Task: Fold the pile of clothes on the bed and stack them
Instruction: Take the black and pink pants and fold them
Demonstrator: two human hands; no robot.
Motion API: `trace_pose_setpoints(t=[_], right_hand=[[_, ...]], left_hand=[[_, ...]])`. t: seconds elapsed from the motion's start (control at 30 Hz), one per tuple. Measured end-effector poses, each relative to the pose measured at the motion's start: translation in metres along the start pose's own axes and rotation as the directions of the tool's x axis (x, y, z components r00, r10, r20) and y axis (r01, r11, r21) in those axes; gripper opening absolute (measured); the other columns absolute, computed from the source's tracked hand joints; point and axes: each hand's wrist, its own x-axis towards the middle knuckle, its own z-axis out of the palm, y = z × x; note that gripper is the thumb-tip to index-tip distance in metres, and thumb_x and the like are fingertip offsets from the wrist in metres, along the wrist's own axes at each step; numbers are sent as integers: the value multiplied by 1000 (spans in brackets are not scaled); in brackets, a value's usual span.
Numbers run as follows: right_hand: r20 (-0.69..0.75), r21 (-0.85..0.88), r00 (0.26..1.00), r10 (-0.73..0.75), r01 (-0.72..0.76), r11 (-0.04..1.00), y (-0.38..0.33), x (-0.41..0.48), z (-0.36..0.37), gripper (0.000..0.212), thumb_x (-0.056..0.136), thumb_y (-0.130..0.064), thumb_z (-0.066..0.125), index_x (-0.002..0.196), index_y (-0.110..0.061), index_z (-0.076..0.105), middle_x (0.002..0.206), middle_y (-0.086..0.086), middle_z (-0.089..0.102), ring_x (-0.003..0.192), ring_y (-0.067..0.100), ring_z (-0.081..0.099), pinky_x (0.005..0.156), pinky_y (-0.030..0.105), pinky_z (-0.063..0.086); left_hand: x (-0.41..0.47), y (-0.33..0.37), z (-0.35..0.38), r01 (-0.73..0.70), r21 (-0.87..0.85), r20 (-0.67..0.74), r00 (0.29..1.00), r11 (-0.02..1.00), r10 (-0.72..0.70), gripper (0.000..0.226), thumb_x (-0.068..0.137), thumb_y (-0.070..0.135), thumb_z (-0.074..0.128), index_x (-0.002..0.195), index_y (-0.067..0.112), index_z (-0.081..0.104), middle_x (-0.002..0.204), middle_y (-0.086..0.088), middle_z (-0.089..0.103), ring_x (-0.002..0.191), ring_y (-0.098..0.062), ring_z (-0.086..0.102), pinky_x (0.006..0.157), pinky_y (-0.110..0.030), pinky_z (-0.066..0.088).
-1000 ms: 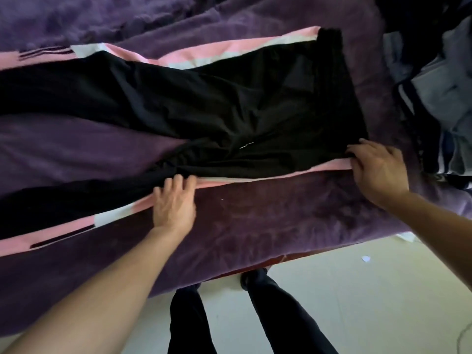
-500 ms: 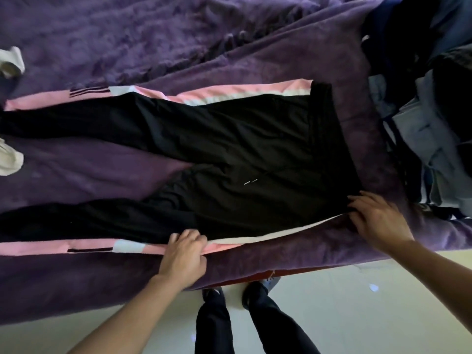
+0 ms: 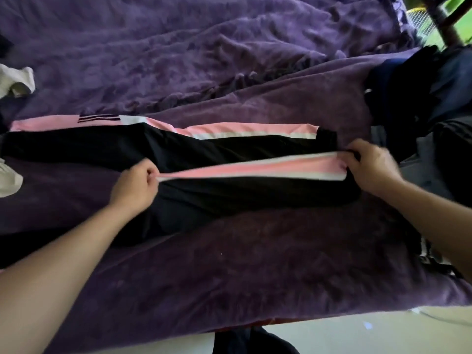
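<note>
A rumpled purple blanket covered the bed across most of the view. At five o'clock a strip of pale floor lay brightly lit. At one o'clock stood a dark frame, with pale mesh and vivid green behind.

Soft daylight comes from the far right, where a bright green patch is blown out. Elsewhere the scene is dim. The purple plush blanket carries a pale sheen along its middle ridge and darkens toward the near edge. The black track trousers with pink and white side stripes read as flat black, with the folds lost. Motion blur smears the right grip, and the left grip is soft-edged too. Wide-angle distortion bows the bed's edge and stretches both forearms. The pale floor glares mildly.
</note>
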Motion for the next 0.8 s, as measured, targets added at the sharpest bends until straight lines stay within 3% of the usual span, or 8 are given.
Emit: trace_pose_setpoints(t=[0.17, 0.27, 0.37, 0.43, 0.5, 0.57, 0.67, 0.8], right_hand=[[-29, -45, 996, 80, -81, 996, -35, 76, 13, 26, 88, -37, 57, 104, -18, 64, 109, 22, 65, 102, 42, 58, 83, 43, 46], [-63, -77, 996, 70, -75, 994, -42, 90, 34, 33, 91, -34, 54, 119, -17, 56, 124, 20, 56, 113, 40, 49, 91, 48, 42], [-105, -179, 985, -137, 117, 977, -45, 76, 58, 42, 90, -28, 56, 130, -19, 50, 143, 12, 41, 132, 36, 35, 94, 54, 40], [-65, -332, 947, -316, 278, 901, -47, 58, 76, 44, 87, -27, 57, 129, -15, 53, 148, 15, 38, 139, 36, 29, 100, 58, 32], [1, -395, 927, -375, 345, 851, -49, 42, 90, 46, 84, -25, 60, 128, -14, 57, 149, 19, 37, 141, 37, 27, 108, 61, 21], [7, -382, 929, -371, 345, 857, -56, 28, 99, 47, 83, -25, 63, 128, -13, 59, 148, 21, 39, 140, 40, 29, 110, 61, 19], [1, -276, 922, -388, 373, 886, -81, 9, 107, 47, 81, -27, 58, 126, -13, 61, 143, 20, 46, 137, 40, 36, 109, 58, 27], [71, -85, 864, -498, 503, 860, -133, -16, 137, 44, 77, -14, 75, 120, -9, 66, 133, 19, 56, 131, 39, 46, 103, 54, 38]], left_hand=[[95, 7, -4, 88, -9, -129, 988, 996, -88, 8, 90, 14, 54, 90, 15, 62, 97, -20, 67, 95, -41, 60, 83, -45, 50], [140, 14, 6, 155, -34, -210, 965, 987, -158, 12, 92, 17, 50, 96, 16, 61, 105, -19, 65, 104, -39, 57, 86, -42, 46], [163, 21, 27, 131, 5, -225, 966, 991, -127, 15, 92, 16, 50, 103, 14, 59, 115, -20, 58, 113, -39, 50, 91, -46, 42], [160, 23, 43, 74, 104, -184, 982, 992, -54, 22, 89, 16, 54, 112, 13, 56, 122, -20, 51, 118, -39, 43, 95, -48, 38], [145, 21, 54, 11, 196, -152, 988, 981, 19, 30, 86, 16, 59, 115, 12, 53, 125, -19, 47, 119, -39, 41, 95, -48, 35], [119, 16, 56, -55, 208, -153, 984, 977, 88, 34, 83, 15, 62, 116, 10, 54, 123, -18, 48, 117, -39, 41, 96, -48, 34], [68, -5, 48, -100, 165, -143, 982, 981, 124, 35, 79, 11, 65, 113, 10, 60, 123, -16, 52, 118, -38, 46, 97, -48, 37], [-4, -63, 32, 3, 203, -104, 994, 979, 18, 32, 71, 8, 74, 101, 11, 65, 107, -13, 59, 101, -37, 57, 85, -47, 45]])
